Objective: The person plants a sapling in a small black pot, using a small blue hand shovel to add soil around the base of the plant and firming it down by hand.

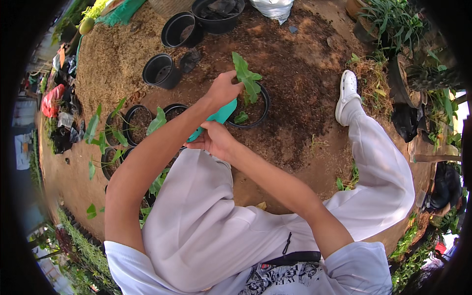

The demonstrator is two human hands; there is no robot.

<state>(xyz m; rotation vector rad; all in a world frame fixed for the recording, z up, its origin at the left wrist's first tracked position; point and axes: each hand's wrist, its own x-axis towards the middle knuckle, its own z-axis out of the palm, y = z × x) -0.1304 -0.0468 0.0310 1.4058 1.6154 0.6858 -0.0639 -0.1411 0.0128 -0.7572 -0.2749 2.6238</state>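
Note:
My left hand point(225, 88) reaches over a black plastic pot point(266, 107), its fingers closed at a lobed green leaf point(245, 73) of the plant in it. A smaller leaf point(241, 117) lies low over the soil inside that pot. My right hand point(217, 138) grips a turquoise plastic garden trowel point(225, 111) by its handle, below and left of the pot. The trowel's blade points up towards the pot's left rim, just under my left hand. My left forearm partly covers the pots behind it.
Empty-looking black pots point(160, 70) stand at the upper left; potted seedlings point(138, 125) stand left of my forearm. Dark loose soil point(295, 73) spreads right of the pot. A white bag point(274, 9) is at the top. My white clog point(346, 88) rests at the right.

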